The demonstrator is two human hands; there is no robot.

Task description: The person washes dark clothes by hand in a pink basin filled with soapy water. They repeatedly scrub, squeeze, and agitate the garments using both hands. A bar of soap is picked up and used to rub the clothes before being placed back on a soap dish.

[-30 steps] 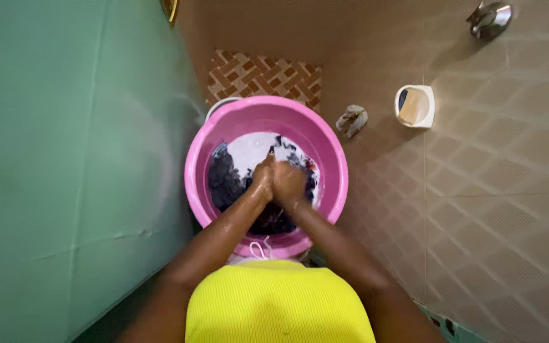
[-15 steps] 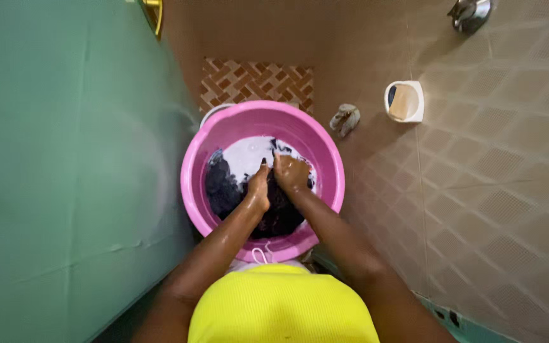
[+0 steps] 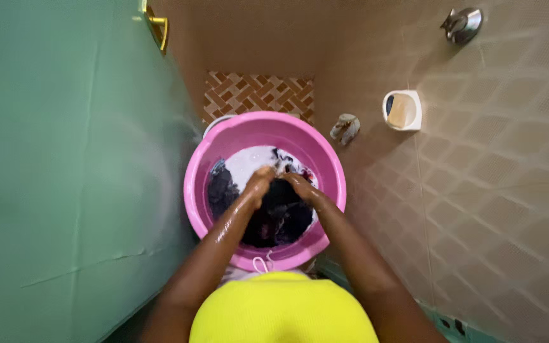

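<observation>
A round pink basin (image 3: 325, 162) stands on the floor below me, holding soapy water and dark wet clothing (image 3: 281, 213). My left hand (image 3: 258, 184) is closed on a bunch of the dark cloth above the water. My right hand (image 3: 300, 184) grips the same cloth just beside it, the two hands almost touching. Both forearms are wet. White foam (image 3: 249, 162) shows at the basin's far side.
A green door (image 3: 65, 171) with a brass handle (image 3: 157, 25) fills the left. Tiled wall on the right carries a white soap dish (image 3: 403, 109), a metal tap (image 3: 462, 24) and a small crumpled cloth (image 3: 345, 128). A patterned floor patch (image 3: 258, 95) lies beyond the basin.
The view has shifted slightly. My hands have moved a little apart and lower on the dark cloth, still gripping it in the basin.
</observation>
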